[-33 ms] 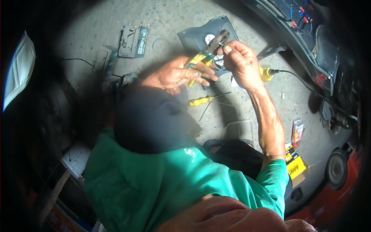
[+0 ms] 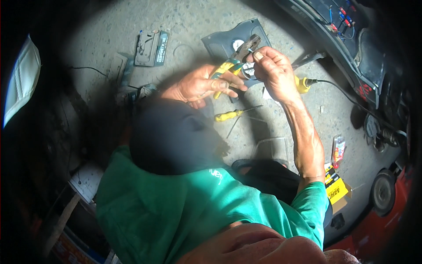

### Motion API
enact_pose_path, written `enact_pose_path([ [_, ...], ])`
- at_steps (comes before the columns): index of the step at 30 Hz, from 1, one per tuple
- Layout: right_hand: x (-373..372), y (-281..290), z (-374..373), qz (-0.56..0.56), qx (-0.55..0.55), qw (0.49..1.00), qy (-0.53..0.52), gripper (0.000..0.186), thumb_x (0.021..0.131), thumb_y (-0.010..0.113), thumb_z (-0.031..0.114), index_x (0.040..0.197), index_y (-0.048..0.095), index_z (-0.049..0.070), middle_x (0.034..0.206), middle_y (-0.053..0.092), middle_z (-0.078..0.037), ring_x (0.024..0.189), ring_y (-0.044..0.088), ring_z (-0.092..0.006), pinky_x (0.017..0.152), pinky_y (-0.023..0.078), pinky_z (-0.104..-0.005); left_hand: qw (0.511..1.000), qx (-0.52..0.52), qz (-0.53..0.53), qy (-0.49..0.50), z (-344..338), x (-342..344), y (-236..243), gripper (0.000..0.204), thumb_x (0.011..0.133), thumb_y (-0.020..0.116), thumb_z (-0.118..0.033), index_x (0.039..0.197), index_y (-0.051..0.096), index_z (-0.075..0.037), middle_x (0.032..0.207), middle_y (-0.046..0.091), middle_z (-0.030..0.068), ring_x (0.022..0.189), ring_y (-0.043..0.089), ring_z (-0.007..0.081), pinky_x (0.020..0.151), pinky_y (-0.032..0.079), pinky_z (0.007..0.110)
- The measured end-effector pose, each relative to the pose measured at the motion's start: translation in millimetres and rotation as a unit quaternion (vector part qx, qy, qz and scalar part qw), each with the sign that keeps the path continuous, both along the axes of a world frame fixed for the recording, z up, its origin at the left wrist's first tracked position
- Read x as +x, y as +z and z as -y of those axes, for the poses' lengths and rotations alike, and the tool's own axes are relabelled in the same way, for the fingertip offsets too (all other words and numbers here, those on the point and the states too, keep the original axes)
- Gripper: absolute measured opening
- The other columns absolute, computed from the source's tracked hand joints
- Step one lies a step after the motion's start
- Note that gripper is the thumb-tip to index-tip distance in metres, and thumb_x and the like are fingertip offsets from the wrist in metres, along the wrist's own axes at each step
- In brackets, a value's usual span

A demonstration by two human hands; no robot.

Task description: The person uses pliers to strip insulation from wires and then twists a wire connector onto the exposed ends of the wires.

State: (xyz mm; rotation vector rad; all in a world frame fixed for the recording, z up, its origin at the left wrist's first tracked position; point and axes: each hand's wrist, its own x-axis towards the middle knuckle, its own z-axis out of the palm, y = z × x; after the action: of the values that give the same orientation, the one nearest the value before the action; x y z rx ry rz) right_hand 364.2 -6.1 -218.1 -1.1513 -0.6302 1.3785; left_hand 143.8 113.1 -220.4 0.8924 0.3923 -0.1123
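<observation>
My left hand [image 2: 195,86] grips pliers [image 2: 248,46] by their yellow and green handles, with some fingers extended past them. My right hand [image 2: 274,75] pinches a small, thin metal piece at the pliers' jaws, too small to identify. Beneath both hands lies a dark, textured panel [image 2: 215,40] with pale round parts, partly hidden. A yellow-handled screwdriver [image 2: 226,115] rests on the concrete floor below my hands. Behind my right wrist is a yellow object [image 2: 302,84] with a black cord, mostly hidden.
Dark vehicle bodywork [image 2: 369,66] with wires lines the upper right. A toolbox-like metal piece [image 2: 147,46] lies at upper left. At lower right are a small clear packet [image 2: 338,149], a yellow box [image 2: 336,189] and a wheel [image 2: 382,191]. A bent metal rod [image 2: 272,138] lies on the floor [image 2: 184,22].
</observation>
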Motion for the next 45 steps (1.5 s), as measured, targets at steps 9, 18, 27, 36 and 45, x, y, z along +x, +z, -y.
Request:
enact_pose_path([
  [9, 1, 4, -3, 0.479, -0.015, 0.878, -0.017, 0.022, 0.097, 0.063, 0.023, 0.095, 0.067, 0.002, 0.079, 0.065, -0.022, 0.072, 0.066, -0.0400, 0.067, 0.052, -0.0455, 0.800, 0.592, 0.071, 0.059, -2, 13, -22, 0.026, 0.093, 0.072, -0.013, 0.114, 0.068, 0.001, 0.119, 0.060, 0.0134, 0.096, 0.065, 0.0299, 0.089, 0.054, 0.033],
  [18, 0, 4, 1, 0.515, 0.036, 0.856, 0.032, 0.020, 0.098, 0.064, 0.019, 0.101, 0.068, -0.001, 0.079, 0.067, -0.019, 0.070, 0.068, -0.0348, 0.064, 0.052, -0.0431, 0.974, 0.203, 0.008, 0.098, 0, 24, -30, 0.058, 0.097, 0.070, -0.018, 0.145, 0.042, -0.002, 0.104, 0.062, 0.0082, 0.086, 0.064, 0.0141, 0.076, 0.054, 0.030],
  [27, 7, 21, 17, 0.529, 0.059, 0.833, 0.153, 0.023, 0.096, 0.063, 0.025, 0.093, 0.068, 0.002, 0.081, 0.067, -0.019, 0.078, 0.068, -0.0409, 0.070, 0.053, -0.0492, 0.970, 0.210, 0.043, 0.118, 0, 29, -24, 0.020, 0.099, 0.065, -0.012, 0.114, 0.056, -0.003, 0.095, 0.065, 0.0056, 0.086, 0.066, 0.0144, 0.079, 0.054, 0.029],
  [36, -5, 13, 25, -0.036, 0.178, 0.979, 0.096, 0.035, 0.104, 0.059, 0.032, 0.084, 0.060, 0.004, 0.125, 0.061, -0.019, 0.093, 0.059, -0.0205, 0.086, 0.049, -0.0352, 0.986, -0.036, 0.105, 0.121, 10, 18, -20, 0.021, 0.092, 0.065, 0.000, 0.107, 0.052, -0.005, 0.095, 0.063, 0.0091, 0.099, 0.066, 0.0193, 0.087, 0.055, 0.036],
  [45, -10, 49, 58, -0.149, -0.088, 0.958, 0.229, 0.042, 0.108, 0.052, 0.043, 0.084, 0.055, 0.009, 0.079, 0.059, -0.002, 0.069, 0.048, -0.0115, 0.063, 0.041, -0.0278, 0.980, -0.023, 0.101, -0.172, 23, -3, -9, 0.033, 0.081, 0.076, 0.010, 0.109, 0.064, -0.001, 0.093, 0.066, 0.0039, 0.089, 0.064, 0.0130, 0.079, 0.053, 0.029],
])
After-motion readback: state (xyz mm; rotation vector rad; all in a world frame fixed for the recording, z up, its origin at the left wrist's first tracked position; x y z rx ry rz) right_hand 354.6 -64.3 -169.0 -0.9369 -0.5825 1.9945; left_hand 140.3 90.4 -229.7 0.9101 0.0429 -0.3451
